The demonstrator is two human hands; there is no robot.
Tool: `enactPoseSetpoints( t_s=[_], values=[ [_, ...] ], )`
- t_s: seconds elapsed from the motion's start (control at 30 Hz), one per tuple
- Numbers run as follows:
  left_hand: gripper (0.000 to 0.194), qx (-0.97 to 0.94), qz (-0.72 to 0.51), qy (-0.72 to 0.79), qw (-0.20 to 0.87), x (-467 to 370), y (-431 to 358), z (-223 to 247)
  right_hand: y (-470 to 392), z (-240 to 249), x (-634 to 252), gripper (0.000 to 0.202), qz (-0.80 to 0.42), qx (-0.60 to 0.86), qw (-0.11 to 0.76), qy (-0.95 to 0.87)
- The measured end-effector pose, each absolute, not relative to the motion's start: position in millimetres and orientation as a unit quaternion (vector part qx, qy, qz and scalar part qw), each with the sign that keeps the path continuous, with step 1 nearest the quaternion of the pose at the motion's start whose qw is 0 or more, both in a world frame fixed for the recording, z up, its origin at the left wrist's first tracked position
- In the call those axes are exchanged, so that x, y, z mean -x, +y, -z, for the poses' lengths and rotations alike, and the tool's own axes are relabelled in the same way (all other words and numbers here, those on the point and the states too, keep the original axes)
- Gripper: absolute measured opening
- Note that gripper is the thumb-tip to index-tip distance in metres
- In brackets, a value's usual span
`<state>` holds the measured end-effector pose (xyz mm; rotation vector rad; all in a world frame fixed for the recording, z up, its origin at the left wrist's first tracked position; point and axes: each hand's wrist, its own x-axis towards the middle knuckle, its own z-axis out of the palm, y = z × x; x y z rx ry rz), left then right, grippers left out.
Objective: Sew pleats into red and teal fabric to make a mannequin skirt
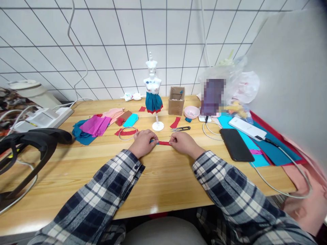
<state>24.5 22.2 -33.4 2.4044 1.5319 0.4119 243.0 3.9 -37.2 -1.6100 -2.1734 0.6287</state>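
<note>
A narrow red strip [165, 143] is drawn out straight above the middle of the counter [158, 187], roughly midway between its front and back edges, with one end in each hand. The left hand [144, 143] has its grip closed on the left end, where a bit of blue fabric [153, 141] shows at the fingertips; the right hand [185, 143] has its grip pinched narrow on the other end, thumb and finger together. Both forearms, in plaid sleeves [102, 185], come in over the counter's front edge. Just beyond the left hand, a thin pale ring [122, 136] lies across a curved red scrap [129, 132], with a bright blue piece [130, 120] behind it. Beyond the right hand, small black snips [181, 129] lie near another red scrap [175, 122]. Between these, toward the back edge, a white dress form [152, 85] stands upright on a round base, wearing a teal skirt [153, 101] with a red hem. To its right, also near the back edge, are a small cardboard box [176, 106] and a pink bowl [192, 112]. Toward the counter's left edge, magenta cloth [95, 126] lies over teal cloth [83, 136]; toward the right edge, a black phone [237, 145] lies partly on blue sheets, near a white power bank [246, 128] with a cable plugged in
</note>
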Motion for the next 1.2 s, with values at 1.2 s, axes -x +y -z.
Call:
enactPoseSetpoints(
  t_s=[1.2],
  values=[
    [0.038,-0.613,-0.509,0.438,0.416,-7.5,6.8,-7.5,36.1,-60.7,-177.9,0.026,-0.478,0.445,0.351,-0.671]
  ],
)
